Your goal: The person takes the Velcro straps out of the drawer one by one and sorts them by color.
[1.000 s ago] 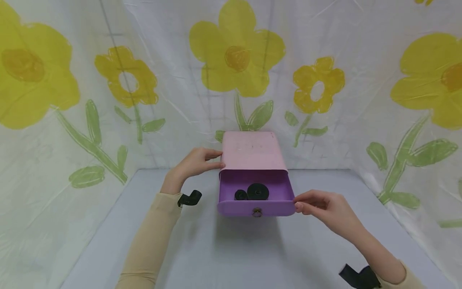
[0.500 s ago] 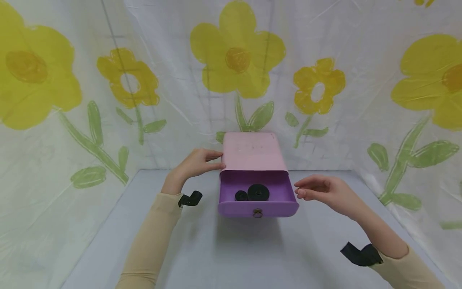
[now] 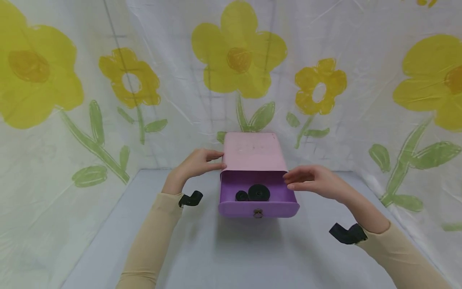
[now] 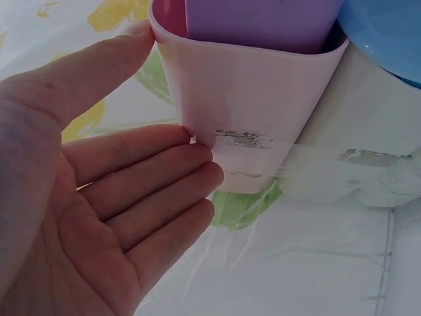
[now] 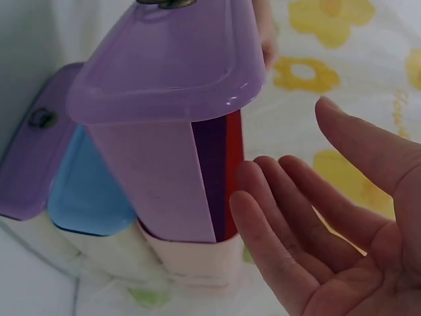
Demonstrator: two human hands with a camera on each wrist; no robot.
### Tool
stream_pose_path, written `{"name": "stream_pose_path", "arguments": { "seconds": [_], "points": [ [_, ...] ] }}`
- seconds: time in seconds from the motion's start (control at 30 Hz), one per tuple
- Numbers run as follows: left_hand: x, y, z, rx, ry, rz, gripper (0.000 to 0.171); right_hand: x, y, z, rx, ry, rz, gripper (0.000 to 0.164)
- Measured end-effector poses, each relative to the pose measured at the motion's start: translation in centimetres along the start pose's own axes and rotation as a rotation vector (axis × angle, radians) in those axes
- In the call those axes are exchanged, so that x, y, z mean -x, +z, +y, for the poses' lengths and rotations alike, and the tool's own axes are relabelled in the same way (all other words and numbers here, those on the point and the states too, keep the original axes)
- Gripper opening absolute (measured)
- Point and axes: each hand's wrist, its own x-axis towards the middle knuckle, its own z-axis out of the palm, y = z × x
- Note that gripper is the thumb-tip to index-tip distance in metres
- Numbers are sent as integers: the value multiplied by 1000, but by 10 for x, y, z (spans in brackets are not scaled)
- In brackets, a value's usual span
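A pink drawer casing (image 3: 254, 152) stands at the back, with its purple drawer (image 3: 236, 209) pulled out toward me. Inside the drawer lie a large black roll (image 3: 265, 193) and a smaller black roll (image 3: 241, 196), side by side. My left hand (image 3: 195, 163) touches the casing's left side with thumb and straight fingers; in the left wrist view the thumb (image 4: 99, 72) lies at the casing's front rim. Over the drawer's right wall is my right hand (image 3: 317, 182), fingers extended and holding nothing. The right wrist view shows its fingers (image 5: 289, 217) beside the drawer's opening.
Below the top drawer, a blue drawer (image 5: 95, 187) and another purple drawer (image 5: 39, 158) sit pushed in. The white table (image 3: 249, 261) reaches back to a white curtain (image 3: 173, 120) printed with yellow flowers. Black bands are on both wrists.
My right hand has left the drawer's front right corner, moved back and then left over the drawer's right wall. The left hand stays on the casing, and the drawer stays out.
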Motion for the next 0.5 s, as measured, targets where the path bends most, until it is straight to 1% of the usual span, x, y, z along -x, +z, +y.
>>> {"name": "stream_pose_path", "arguments": {
  "seconds": [0.07, 0.27, 0.5],
  "points": [
    [0, 0, -1, 1, -2, 3, 63, -4, 0, 0, 4, -15, -13, 42],
    [1, 1, -1, 4, -10, 2, 64, -15, 6, 1, -30, -11, -48, 45],
    [0, 0, -1, -2, -12, 3, 64, -26, 10, -2, -31, -33, -86, 49]
  ]
}}
